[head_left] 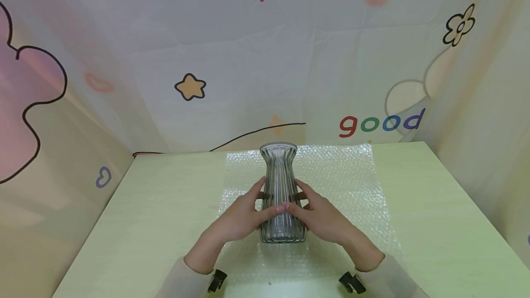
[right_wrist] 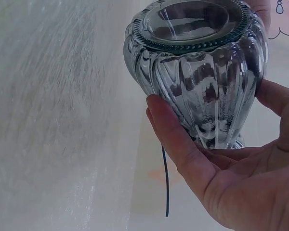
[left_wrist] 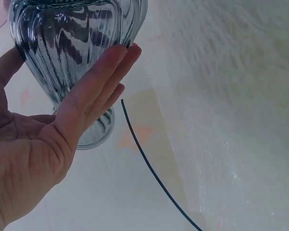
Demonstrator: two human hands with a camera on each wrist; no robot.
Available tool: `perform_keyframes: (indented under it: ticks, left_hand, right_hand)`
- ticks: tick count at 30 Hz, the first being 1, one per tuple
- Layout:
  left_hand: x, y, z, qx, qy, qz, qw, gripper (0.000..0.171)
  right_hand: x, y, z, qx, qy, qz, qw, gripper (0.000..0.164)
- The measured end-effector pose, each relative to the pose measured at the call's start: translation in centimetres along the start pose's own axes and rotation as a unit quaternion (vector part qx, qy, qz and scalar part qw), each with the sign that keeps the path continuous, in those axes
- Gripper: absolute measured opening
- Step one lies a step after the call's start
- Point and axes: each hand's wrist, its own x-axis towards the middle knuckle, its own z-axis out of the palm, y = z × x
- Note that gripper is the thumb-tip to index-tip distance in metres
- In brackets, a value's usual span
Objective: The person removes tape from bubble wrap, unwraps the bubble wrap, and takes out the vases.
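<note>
A clear ribbed glass vase (head_left: 281, 187) with a flared rim and narrow neck stands upright between both hands, over a sheet of bubble wrap (head_left: 343, 174). My left hand (head_left: 240, 217) grips its lower body from the left, thumb across the front. From the right, my right hand (head_left: 325, 217) holds it the same way, and the two thumb tips meet at the front. The underside of the vase (right_wrist: 188, 21) shows in the right wrist view, raised off the sheet. In the left wrist view, fingers (left_wrist: 94, 82) lie along the ribbed glass.
The bubble wrap lies flat on a pale green table (head_left: 165, 206) and reaches its back edge. A printed curtain (head_left: 232, 59) with stars, hearts and the word "good" hangs behind and at both sides. Black clips (head_left: 217, 280) sit at the sleeve cuffs.
</note>
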Motion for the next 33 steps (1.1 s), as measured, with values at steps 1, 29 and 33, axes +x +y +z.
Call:
perform_keyframes:
  ticks: [1, 29, 33]
  left_hand:
    - [-0.02, 0.02, -0.01, 0.002, 0.003, 0.003, 1.0000, 0.105]
    - [-0.20, -0.19, 0.09, -0.052, 0.007, 0.053, 0.9972, 0.110]
    - [-0.18, -0.26, 0.13, -0.056, 0.008, 0.058, 0.9967, 0.111]
  right_hand:
    - [0.02, 0.01, 0.00, 0.002, 0.000, -0.001, 1.000, 0.081]
    - [0.05, 0.11, 0.12, 0.011, 0.021, -0.028, 0.999, 0.087]
    - [0.01, 0.12, 0.09, 0.016, 0.022, -0.033, 0.999, 0.088]
